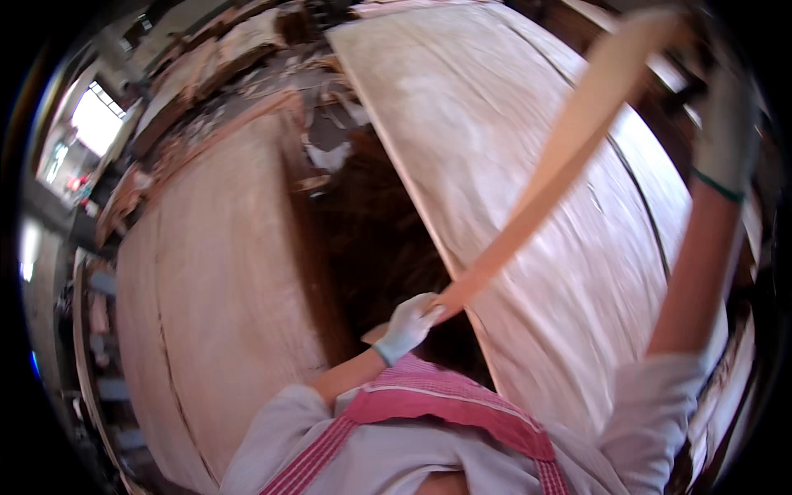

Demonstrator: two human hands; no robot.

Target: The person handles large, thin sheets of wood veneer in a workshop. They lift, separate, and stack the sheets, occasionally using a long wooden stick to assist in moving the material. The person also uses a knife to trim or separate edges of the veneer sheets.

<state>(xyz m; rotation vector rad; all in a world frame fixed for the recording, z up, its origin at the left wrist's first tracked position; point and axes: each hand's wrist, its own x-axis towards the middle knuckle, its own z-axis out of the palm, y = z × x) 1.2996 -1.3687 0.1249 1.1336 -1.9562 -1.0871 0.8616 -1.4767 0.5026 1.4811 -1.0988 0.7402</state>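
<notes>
A long, thin strip of wood veneer (544,181) stretches slantwise between my hands, over the right-hand stack of pale veneer sheets (462,107). My left hand (408,326), in a white glove with a blue-green cuff, is closed round its near, narrow end in front of my apron. At the upper right my right hand (722,124), gloved with a green cuff, is raised at the strip's far end. That end is lifted and twisted; motion and shadow blur the fingers there, but the strip runs taut up to them.
Another stack of veneer sheets (223,272) stands on the left, with a dark gap (371,223) between the two. Torn veneer scraps (322,107) litter the far side. A bright window (97,120) shows at the far left, above a rack (103,330).
</notes>
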